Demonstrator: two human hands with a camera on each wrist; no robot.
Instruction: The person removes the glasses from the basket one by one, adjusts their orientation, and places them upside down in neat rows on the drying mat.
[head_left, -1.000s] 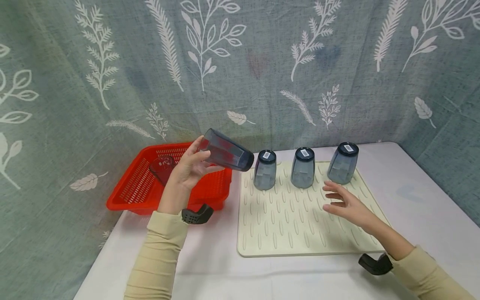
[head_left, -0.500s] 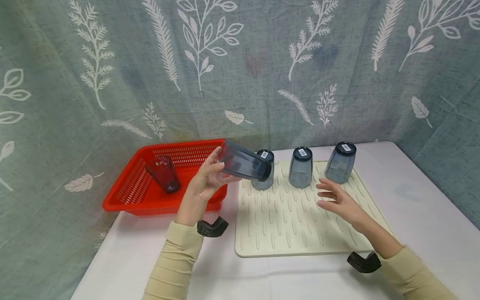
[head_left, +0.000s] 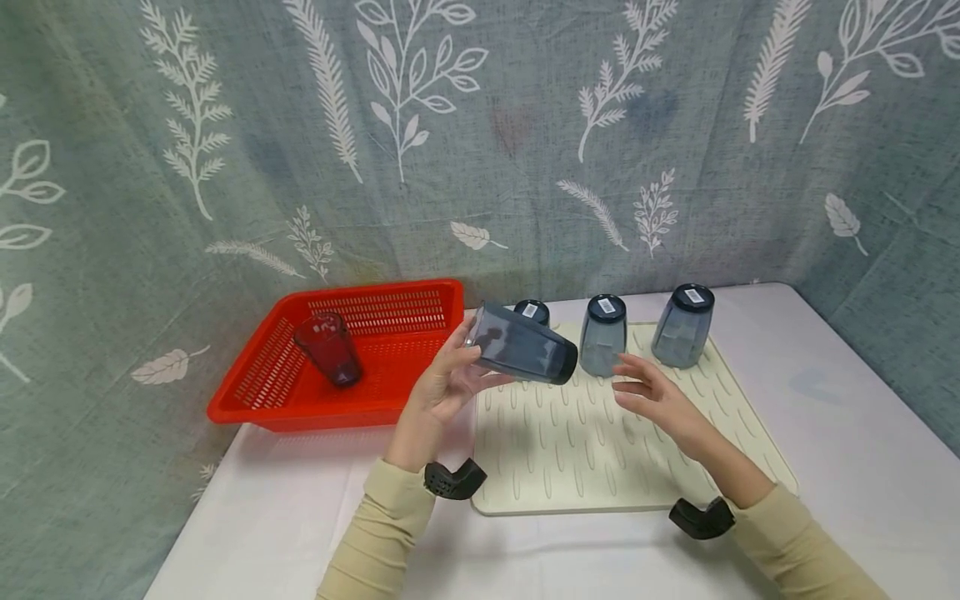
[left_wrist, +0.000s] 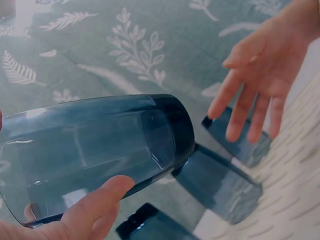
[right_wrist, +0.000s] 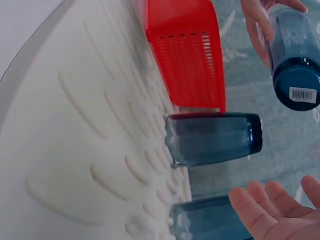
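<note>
Near its rim, my left hand (head_left: 448, 379) grips a blue-grey drinking glass (head_left: 525, 343), tilted with its dark base toward the right, above the left part of a cream drying mat (head_left: 558, 467). A label shows on that base in the right wrist view. My right hand (head_left: 663, 404) hovers over the mat with its fingers apart, holding nothing. Along the mat's back edge stand three more glasses upside down: a left one (head_left: 532, 311) mostly hidden behind the held glass, a middle one (head_left: 603, 337) near my right fingertips, and a right one (head_left: 683, 327).
A red plastic basket (head_left: 300, 417) sits left of the mat, and one glass (head_left: 330, 350) leans inside it. Behind the table hangs a grey-green curtain (head_left: 525, 225) with white leaf prints. White cloth (head_left: 570, 567) covers the table.
My left hand has carried the held glass rightward and down, from over the basket to over the mat. My right hand has shifted slightly left.
</note>
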